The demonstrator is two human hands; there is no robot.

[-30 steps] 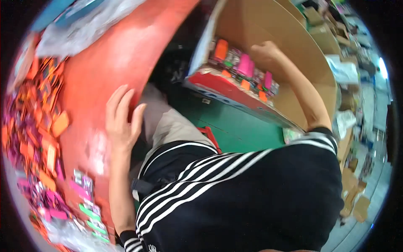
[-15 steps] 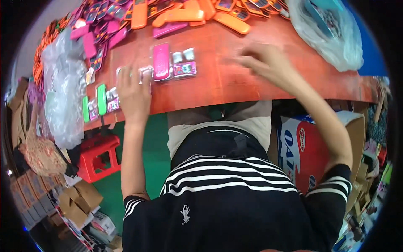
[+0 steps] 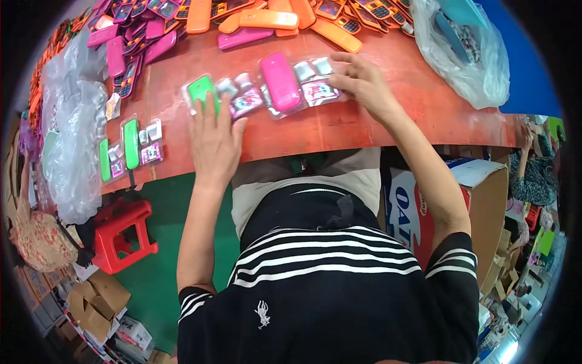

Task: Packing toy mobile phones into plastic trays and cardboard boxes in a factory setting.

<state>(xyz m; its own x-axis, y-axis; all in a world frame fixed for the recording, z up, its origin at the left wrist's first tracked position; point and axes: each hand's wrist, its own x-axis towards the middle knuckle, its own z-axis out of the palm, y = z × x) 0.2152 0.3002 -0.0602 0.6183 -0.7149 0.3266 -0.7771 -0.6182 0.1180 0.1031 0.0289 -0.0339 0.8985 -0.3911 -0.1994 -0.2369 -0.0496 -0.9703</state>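
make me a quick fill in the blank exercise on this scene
1. The left hand covers part of a phone-shaped piece coloured ____.
2. The right hand is at the edge of a clear pack whose longest piece is ____.
3. The plastic stool is ____.
4. The large cardboard box stands to the person's ____.

Missing words: green; pink; red; right.

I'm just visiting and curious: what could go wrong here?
The leftmost green pack lies close to the red table's near edge, so a bump might knock it off. The left hand partly covers another green pack, which might slide into the pink pack by the right hand's fingertips.
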